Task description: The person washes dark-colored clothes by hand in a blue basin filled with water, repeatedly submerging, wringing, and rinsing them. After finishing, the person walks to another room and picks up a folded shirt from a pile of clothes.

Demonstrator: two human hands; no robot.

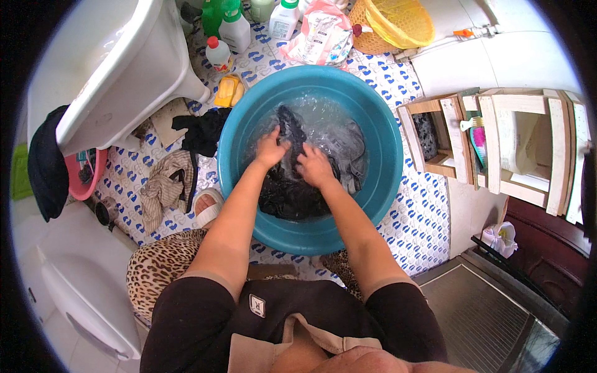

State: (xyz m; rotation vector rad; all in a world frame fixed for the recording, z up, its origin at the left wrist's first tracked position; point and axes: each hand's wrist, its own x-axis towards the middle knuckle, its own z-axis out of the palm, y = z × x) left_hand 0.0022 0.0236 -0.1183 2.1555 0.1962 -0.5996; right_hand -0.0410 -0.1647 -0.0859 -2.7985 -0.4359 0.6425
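A round teal plastic basin (389, 154) stands on the floor before me, holding water and dark wet cloth. My left hand (272, 150) is at the left edge of a black garment (294, 200), its fingers partly in the water. Close by on the right, my right hand (316, 165) touches the same black cloth with bent fingers. Whether either hand grips the cloth is hard to tell. Dark grey cloth (352, 149) lies in the water at the right side of the basin.
Left of the basin lie a black cloth (203, 133) and a striped garment (163, 186), below a white washbasin (140, 79). Yellow soap (226, 92), bottles (219, 54), a pink-white bag (324, 39) and a wicker basket (373, 35) stand beyond. A wooden rack (489, 140) is at right.
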